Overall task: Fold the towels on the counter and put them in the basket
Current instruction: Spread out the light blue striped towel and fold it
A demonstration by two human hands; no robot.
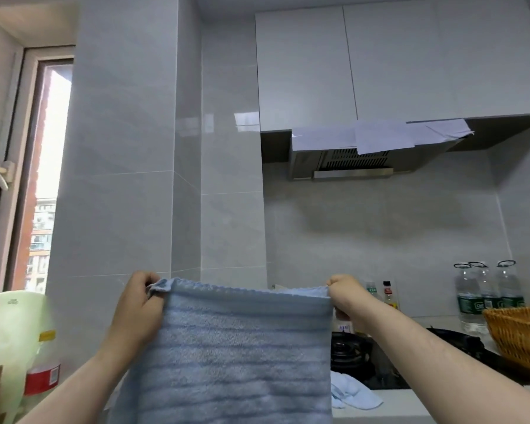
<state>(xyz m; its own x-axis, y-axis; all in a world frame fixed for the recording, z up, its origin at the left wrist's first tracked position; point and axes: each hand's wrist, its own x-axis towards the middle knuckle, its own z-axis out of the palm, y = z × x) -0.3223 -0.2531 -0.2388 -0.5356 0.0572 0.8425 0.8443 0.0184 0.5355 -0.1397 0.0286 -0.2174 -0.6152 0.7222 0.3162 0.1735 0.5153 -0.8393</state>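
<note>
Grey glossy tiles cover the wall that fills most of the view, with white wall cabinets high on the right. Next in size is the blue ribbed towel, held up in the air in front of the person, stretched flat and hanging down past the bottom edge, so its lower end cannot be seen. It hides much of the counter behind it. A range hood sits under the cabinets, its front partly covered by sheets of paper.

At the right edge a wicker basket is cut off by the frame; what is inside cannot be seen. A gas hob shows beside the towel's right edge, partly hidden by the right forearm. The left hand pinches the towel's top left corner, fingers curled round bunched cloth. The right hand grips the top right corner in a closed fist.

A second, paler blue towel lies crumpled on the counter just in front of the hob. Three water bottles stand behind the basket, and small sauce bottles peek out behind the right wrist, their labels too blurred to read.
</note>
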